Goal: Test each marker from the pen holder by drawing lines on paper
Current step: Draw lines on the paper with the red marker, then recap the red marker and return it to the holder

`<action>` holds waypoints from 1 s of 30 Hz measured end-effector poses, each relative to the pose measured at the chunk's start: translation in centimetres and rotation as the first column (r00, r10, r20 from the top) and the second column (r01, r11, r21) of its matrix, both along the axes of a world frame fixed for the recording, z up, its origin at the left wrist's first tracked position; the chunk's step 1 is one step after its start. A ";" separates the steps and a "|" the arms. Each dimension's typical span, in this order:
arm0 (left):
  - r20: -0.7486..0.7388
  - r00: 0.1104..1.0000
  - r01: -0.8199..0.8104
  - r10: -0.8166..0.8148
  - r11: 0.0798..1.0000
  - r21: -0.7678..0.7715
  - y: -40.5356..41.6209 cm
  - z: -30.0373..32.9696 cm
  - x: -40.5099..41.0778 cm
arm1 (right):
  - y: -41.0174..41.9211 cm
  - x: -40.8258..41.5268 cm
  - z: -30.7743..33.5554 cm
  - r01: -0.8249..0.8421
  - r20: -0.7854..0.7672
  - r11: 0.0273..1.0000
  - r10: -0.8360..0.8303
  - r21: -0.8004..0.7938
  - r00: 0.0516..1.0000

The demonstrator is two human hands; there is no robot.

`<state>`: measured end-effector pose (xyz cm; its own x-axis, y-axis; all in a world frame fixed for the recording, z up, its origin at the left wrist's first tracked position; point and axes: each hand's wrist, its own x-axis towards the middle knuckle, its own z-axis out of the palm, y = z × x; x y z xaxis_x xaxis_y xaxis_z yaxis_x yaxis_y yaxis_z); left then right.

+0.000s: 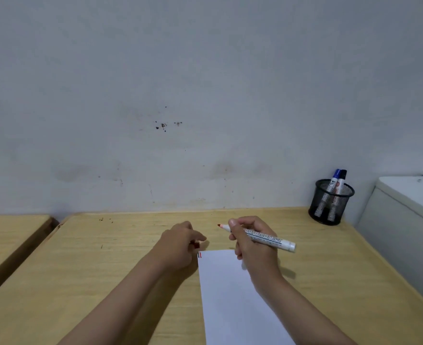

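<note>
My right hand (pixel 251 245) grips an uncapped white marker (pixel 267 240) with a red tip pointing left, held above the top edge of a white sheet of paper (pixel 232 300). Short red and black marks sit at the paper's top left corner (pixel 200 255). My left hand (pixel 180 242) rests just left of that corner with its fingers curled around a small red thing that looks like the marker's cap (pixel 196 244). A black mesh pen holder (pixel 330 202) stands at the far right of the desk with two capped markers (pixel 337 181) in it, one blue and one black.
The wooden desk (pixel 105 257) meets a grey-white wall at the back. A second desk (pixel 8 230) stands to the left across a narrow gap. A white box-like object (pixel 404 220) borders the desk's right side.
</note>
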<state>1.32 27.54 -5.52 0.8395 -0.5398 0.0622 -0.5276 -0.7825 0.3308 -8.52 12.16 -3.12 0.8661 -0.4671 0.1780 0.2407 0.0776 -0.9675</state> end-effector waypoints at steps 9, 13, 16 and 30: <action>-0.415 0.909 -0.314 -0.032 0.601 -0.735 0.7 4.9 -4.2 | -1.0 -4.6 2.2 -0.028 0.128 0.999 0.034 -0.047 0.991; -0.533 0.802 -0.400 -0.268 0.422 -0.814 -0.5 7.1 -7.0 | -1.4 -6.3 2.9 -0.096 0.180 0.989 0.116 -0.114 0.977; -0.538 0.764 -0.391 -0.356 0.409 -0.825 -1.2 7.8 -8.3 | -1.8 -7.4 3.5 -0.100 0.212 0.983 0.131 -0.151 0.968; -0.463 0.741 -0.240 -0.487 0.451 -0.860 -2.8 10.0 -12.1 | -3.0 -10.7 5.8 -0.095 0.214 0.953 0.161 -0.289 0.963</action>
<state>-10.75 24.71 4.44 0.7902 -0.6063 0.0892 0.0045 0.1512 0.9885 -19.21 9.16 2.66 0.8340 -0.2600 0.4866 0.4670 -0.1370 -0.8736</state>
